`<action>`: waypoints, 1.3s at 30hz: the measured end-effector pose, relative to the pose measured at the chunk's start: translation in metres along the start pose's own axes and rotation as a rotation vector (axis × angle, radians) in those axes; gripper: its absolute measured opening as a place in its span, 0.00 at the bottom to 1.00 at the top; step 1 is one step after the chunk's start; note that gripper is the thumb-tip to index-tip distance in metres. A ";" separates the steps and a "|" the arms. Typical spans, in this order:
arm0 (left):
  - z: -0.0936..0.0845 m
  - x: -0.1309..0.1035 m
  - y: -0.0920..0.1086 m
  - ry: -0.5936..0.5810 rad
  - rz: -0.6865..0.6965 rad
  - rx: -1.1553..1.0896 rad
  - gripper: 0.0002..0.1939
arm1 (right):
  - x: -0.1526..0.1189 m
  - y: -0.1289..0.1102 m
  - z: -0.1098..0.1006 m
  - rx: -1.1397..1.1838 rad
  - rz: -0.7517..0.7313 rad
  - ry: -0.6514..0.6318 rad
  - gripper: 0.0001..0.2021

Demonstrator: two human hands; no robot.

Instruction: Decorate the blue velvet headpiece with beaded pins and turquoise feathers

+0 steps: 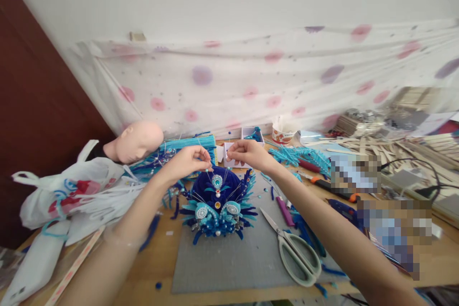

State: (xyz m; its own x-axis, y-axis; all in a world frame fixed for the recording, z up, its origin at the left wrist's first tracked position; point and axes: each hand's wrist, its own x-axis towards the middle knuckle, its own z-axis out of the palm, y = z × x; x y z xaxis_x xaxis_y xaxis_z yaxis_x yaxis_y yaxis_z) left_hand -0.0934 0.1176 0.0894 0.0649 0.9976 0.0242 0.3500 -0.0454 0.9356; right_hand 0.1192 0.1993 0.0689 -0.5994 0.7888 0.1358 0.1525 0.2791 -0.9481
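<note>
On the grey mat [215, 270] over the worktop [154, 260] sits the blue ornament [217, 217], its front seemingly largely done. Left apart is a beaded wire [230, 133], apparently pinched by the right hand [247, 153]; whether the curled left hand [191, 160] grasps anything, I cannot tell.

Blue beaded ornament [217, 201] placed on grey mat [215, 270]; left hand [190, 160] held at its 11 o'clock, right hand [251, 154] at 1, scissors [280, 233] laid at 4.
</note>
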 end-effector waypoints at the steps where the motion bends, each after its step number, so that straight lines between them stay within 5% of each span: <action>1: -0.001 -0.001 -0.001 -0.015 -0.005 0.017 0.09 | -0.001 0.001 0.000 0.003 0.010 -0.026 0.06; 13: -0.002 -0.006 -0.013 -0.209 -0.059 0.078 0.12 | -0.013 0.007 0.002 0.011 0.086 -0.195 0.06; 39: -0.010 -0.005 0.003 0.004 0.106 0.027 0.13 | -0.007 -0.009 -0.010 0.034 -0.038 -0.106 0.07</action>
State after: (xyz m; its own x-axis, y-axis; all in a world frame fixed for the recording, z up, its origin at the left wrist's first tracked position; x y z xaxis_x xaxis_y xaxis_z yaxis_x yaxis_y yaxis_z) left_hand -0.1019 0.1128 0.0952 0.0987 0.9874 0.1237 0.3662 -0.1517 0.9181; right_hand 0.1300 0.1965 0.0792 -0.6841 0.7153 0.1427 0.1021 0.2876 -0.9523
